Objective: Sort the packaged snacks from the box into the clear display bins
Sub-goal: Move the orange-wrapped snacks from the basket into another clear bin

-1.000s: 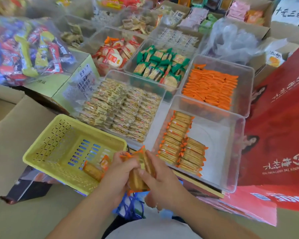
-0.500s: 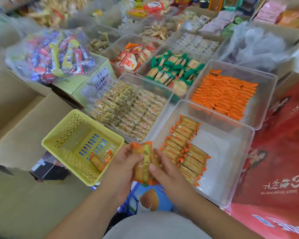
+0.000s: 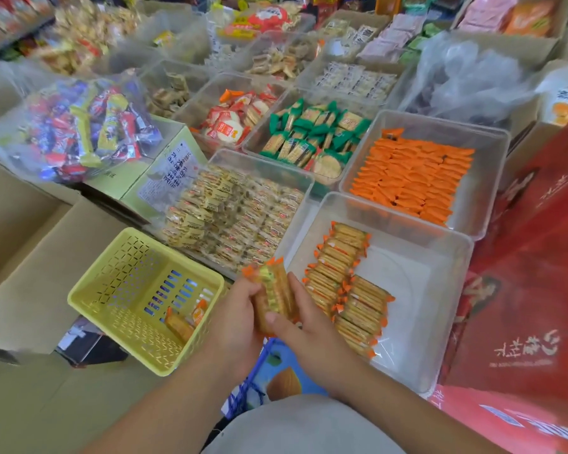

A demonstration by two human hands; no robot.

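Observation:
Both hands hold a small stack of orange-edged cracker packets [image 3: 274,291] upright between them, just left of the near clear bin [image 3: 440,290]. My left hand [image 3: 233,319] grips the stack's left side and my right hand [image 3: 304,326] its right side. Inside that bin, two rows of the same cracker packets [image 3: 345,286] lie along its left side; its right half is bare. A yellow perforated basket [image 3: 112,290] to the left holds a couple of the same packets [image 3: 184,321] in its near right corner.
Clear bins behind hold yellow packets [image 3: 236,211], orange packets [image 3: 410,175], green packets [image 3: 312,136] and red-white packets [image 3: 233,119]. A bag of mixed sweets [image 3: 76,129] lies on a green carton. Cardboard boxes [image 3: 30,273] sit left, red gift boxes [image 3: 532,290] right.
The camera view has shifted, so the bins and basket sit lower and more to the right in frame. Both hands keep hold of the cracker stack and have lifted it slightly toward the near bin.

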